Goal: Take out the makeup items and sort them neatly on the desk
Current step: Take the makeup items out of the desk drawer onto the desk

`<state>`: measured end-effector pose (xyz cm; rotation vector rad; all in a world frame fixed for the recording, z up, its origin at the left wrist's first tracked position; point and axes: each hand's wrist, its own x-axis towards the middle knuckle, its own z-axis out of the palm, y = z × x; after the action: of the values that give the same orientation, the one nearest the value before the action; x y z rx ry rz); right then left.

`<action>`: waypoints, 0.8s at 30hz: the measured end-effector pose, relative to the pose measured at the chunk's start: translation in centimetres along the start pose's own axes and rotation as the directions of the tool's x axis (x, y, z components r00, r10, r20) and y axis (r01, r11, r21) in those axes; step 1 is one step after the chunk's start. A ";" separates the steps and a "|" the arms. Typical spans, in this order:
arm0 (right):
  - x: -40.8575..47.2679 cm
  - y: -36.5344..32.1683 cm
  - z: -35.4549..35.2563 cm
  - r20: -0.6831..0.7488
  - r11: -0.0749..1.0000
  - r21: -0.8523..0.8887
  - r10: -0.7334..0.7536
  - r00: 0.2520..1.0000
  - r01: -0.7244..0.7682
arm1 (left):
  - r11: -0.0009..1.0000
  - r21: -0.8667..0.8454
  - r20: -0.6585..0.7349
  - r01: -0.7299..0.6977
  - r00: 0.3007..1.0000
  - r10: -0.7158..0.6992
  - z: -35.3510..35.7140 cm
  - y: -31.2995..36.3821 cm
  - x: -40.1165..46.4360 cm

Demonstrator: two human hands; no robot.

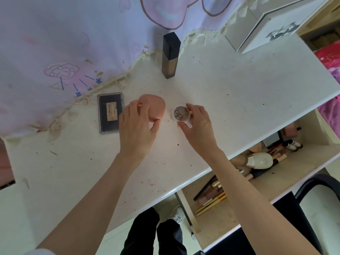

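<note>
The left hand [137, 124] is gripping a soft peach makeup sponge [153, 109] while the right hand [197, 124] is pinching a small round clear-lidded compact [180, 114] on the white worktop [230, 92]. A flat black rectangular palette [110, 113] is lying just left; a tall black-capped foundation bottle [170, 56] is standing behind.

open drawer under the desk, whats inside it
The open drawer holds gold pencils, a white egg-shaped bottle, slim tubes and a beige sponge. The white desk top and the right forearm cover the rest.
</note>
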<state>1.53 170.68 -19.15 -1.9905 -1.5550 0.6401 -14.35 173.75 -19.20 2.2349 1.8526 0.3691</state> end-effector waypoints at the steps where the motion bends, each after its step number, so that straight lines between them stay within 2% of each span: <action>1: 0.3 -0.2 0.2 0.006 1.000 0.002 -0.006 1.000 0.006 | 1.000 0.019 -0.015 0.009 1.000 -0.008 -0.1 -0.3 0.1; 7: 1.5 -1.4 1.3 0.036 1.000 0.005 -0.018 0.999 0.018 | 0.993 0.075 -0.048 0.087 0.995 -0.083 -0.7 -1.9 0.7; 14: 2.0 -3.6 3.6 0.053 0.998 0.045 -0.037 0.998 0.035 | 0.994 0.055 -0.038 0.092 0.995 -0.090 -1.1 -2.6 0.2; 17: 2.2 -3.8 3.9 0.067 0.998 0.063 -0.035 0.997 0.031 | 0.996 0.058 -0.053 0.071 0.996 -0.068 -1.2 -3.1 -0.2; 24: 0.7 -3.2 3.1 0.106 0.998 0.049 -0.044 0.993 0.039 | 1.000 0.004 0.019 -0.011 1.000 0.011 -1.5 -4.0 -1.3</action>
<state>-2.63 172.35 -19.35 -1.9118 -1.6241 0.7702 -18.73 173.25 -19.15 2.2446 1.8342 0.3450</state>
